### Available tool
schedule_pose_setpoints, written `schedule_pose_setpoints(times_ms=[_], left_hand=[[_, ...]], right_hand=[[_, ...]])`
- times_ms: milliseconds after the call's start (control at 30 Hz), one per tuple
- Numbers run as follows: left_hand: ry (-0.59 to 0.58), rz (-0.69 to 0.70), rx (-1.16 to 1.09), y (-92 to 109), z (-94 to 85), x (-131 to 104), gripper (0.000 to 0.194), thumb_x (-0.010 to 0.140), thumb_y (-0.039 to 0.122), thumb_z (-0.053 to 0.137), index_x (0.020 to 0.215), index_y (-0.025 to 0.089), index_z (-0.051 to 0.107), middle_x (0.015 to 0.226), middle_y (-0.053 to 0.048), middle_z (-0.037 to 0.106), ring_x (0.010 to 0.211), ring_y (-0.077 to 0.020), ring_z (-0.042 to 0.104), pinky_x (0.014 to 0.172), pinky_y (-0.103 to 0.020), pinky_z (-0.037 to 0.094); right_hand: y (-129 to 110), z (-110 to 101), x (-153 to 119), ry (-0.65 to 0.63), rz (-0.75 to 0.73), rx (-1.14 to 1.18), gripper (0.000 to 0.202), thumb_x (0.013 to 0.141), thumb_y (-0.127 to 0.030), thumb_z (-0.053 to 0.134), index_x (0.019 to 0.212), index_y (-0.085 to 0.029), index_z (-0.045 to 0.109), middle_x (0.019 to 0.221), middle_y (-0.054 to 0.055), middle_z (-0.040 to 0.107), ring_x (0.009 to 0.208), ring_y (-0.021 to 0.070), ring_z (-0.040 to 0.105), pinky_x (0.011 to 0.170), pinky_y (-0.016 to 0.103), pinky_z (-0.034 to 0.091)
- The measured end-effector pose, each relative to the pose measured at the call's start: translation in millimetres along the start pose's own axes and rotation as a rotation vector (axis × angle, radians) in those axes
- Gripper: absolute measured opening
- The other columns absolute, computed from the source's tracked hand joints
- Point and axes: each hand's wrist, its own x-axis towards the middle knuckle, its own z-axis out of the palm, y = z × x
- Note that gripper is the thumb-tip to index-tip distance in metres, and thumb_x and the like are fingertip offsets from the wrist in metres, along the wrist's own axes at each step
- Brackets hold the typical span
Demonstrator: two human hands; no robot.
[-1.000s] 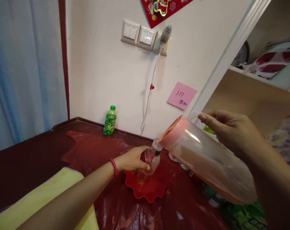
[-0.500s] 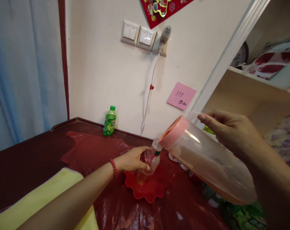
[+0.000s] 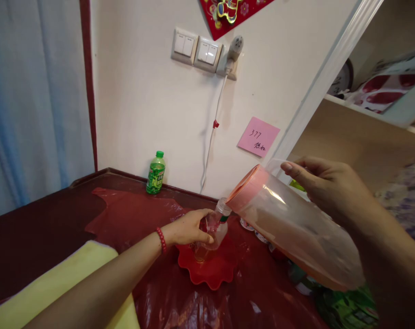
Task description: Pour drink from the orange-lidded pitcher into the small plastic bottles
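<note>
My left hand (image 3: 188,227) grips a clear bottle (image 3: 220,230) over a red plate (image 3: 212,273); my right hand (image 3: 326,183) holds a pitcher (image 3: 296,237) tilted at the bottle's mouth.

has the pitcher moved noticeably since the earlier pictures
No: the tilted pitcher shows no clear shift in any direction against the pink note on the wall; the whole view slid slightly.

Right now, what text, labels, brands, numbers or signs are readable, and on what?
"377", handwritten: pink note. Characters beneath: probably "想如", not certain.
Green-capped bottle: label print too small to read.
Clear bottle: green label, no readable text.
Clock: numerals too small and blurred.
Any other print: too small or blurred.
</note>
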Motion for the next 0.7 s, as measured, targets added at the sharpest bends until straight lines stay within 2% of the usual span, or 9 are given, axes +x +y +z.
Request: schedule_pose_setpoints(times_ms=[333,700], left_hand=[[-0.003,-0.009,0.022,3.3,0.1,-0.7,0.070,0.061,0.018,0.072,0.130,0.022,0.058,0.120,-0.007,0.067,0.109,-0.0289,0.060,0.095,-0.041,0.046],[-0.001,-0.003,0.026,3.7,0.1,-0.6,0.071,0.061,0.017,0.072,0.130,0.023,0.058,0.122,-0.006,0.066,0.112,-0.0289,0.059,0.099,-0.041,0.043]], right_hand=[[-9.3,-2.8,-2.3,-0.028,0.040,-0.010,0.050,0.080,-0.070,0.057,0.089,-0.023,0.072,0.045,-0.005,0.034,0.043,0.0110,0.033,0.046,0.026,0.028],[-8.5,-2.4,-1.4,-0.035,0.030,-0.031,0.053,0.079,-0.072,0.056,0.090,-0.022,0.072,0.047,-0.004,0.037,0.045,0.0115,0.035,0.047,0.025,0.029]])
